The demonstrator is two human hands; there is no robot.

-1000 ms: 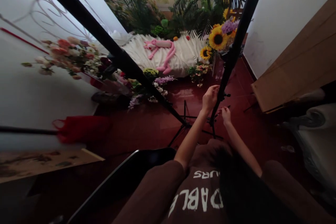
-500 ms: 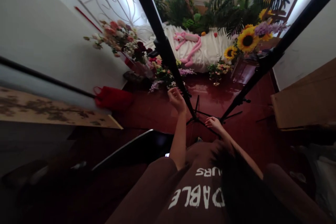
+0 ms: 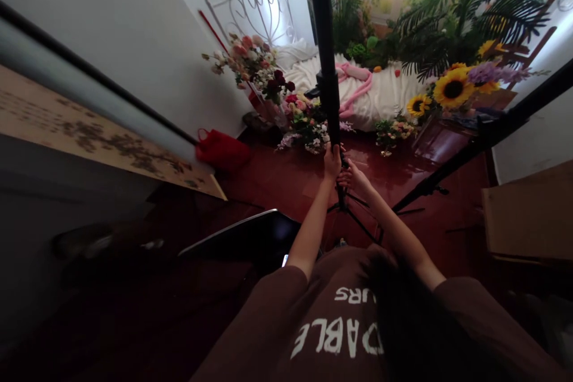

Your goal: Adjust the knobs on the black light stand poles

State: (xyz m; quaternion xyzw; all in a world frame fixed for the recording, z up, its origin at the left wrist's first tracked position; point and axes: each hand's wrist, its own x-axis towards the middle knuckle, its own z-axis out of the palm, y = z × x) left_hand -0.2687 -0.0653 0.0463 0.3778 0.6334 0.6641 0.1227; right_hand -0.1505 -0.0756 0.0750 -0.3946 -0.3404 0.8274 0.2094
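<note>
A black stand pole (image 3: 329, 54) rises upright in front of me from splayed legs on the dark red floor. My left hand (image 3: 332, 161) is wrapped round its lower part. Just below and to the right, my right hand (image 3: 353, 178) also closes round the pole, its fingers curled across it. A knob sticks out of the pole's left side, above both hands. Farther right, a second black stand (image 3: 474, 140) leans across the view, with neither hand on it.
A red bag (image 3: 221, 149) and a long painted scroll (image 3: 111, 137) are at the left. A dark screen (image 3: 255, 236) is near my left arm. Flowers, sunflowers (image 3: 453, 88) and a white-draped bed (image 3: 385, 92) stand ahead; a cardboard box (image 3: 528, 212) is at the right.
Both hands have moved onto the nearer pole and closed round it; before, they were apart beside it. That pole now stands more upright in view, and the whole view has shifted.
</note>
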